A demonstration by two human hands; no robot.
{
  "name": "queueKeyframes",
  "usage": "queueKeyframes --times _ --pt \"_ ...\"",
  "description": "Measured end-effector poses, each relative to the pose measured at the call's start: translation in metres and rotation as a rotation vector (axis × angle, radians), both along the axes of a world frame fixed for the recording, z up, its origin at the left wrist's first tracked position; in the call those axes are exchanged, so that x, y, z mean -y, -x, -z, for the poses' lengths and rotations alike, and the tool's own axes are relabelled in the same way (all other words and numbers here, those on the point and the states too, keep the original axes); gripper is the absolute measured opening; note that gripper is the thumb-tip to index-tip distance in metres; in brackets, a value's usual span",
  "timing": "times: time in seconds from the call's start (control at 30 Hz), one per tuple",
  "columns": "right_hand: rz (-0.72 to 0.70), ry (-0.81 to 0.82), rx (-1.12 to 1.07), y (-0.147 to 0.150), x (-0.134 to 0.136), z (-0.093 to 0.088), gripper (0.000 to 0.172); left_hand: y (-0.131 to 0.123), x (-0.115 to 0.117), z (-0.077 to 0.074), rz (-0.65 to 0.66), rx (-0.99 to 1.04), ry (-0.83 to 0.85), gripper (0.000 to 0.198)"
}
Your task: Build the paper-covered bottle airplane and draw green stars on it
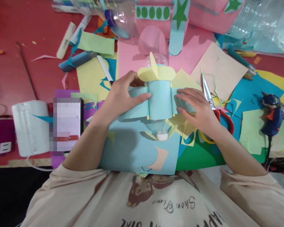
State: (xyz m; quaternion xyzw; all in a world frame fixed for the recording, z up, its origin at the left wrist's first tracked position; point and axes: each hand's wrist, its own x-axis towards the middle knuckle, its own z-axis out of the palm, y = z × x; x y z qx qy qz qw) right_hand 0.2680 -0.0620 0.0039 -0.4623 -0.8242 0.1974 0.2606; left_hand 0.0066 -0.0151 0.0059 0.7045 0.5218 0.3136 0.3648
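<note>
A model plane (160, 100) made from a clear plastic bottle with a light-blue paper sleeve lies before me. Its white cap (162, 135) points toward my body, and pale-yellow paper fins (157, 73) stand at the far end. Light-blue paper wings stick out on both sides. My left hand (120, 97) grips the left wing (138, 105), thumb on top and other fingers partly hidden behind it. Stretched over the right wing (177, 108), the fingers of my right hand (197, 107) touch its surface, slightly apart.
Red-handled scissors (216, 115) lie beside my right wrist. A blue glue gun (272, 113) sits far right. To the left are a phone (67, 126) and a white corded device (32, 127). Paper scraps, markers and a larger pink model (153, 25) crowd the back.
</note>
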Motion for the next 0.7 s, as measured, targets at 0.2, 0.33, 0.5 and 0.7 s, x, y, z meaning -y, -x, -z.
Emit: queueKeyframes --times 0.2,0.33,0.5,0.7 --pt "-0.084 0.117 -0.007 -0.004 -0.005 0.007 0.046 0.003 -0.002 0.002 0.087 -0.105 0.125 0.052" --pt "-0.114 0.146 -0.019 -0.006 -0.007 0.009 0.053 0.009 -0.006 0.0 0.123 -0.103 0.267 0.05" --pt "-0.139 0.135 -0.057 -0.004 -0.007 0.009 0.051 0.02 -0.011 -0.008 0.22 -0.02 0.507 0.039" --pt "-0.168 0.127 -0.079 -0.003 -0.007 0.015 0.043 0.018 -0.011 -0.004 0.116 0.016 0.705 0.034"
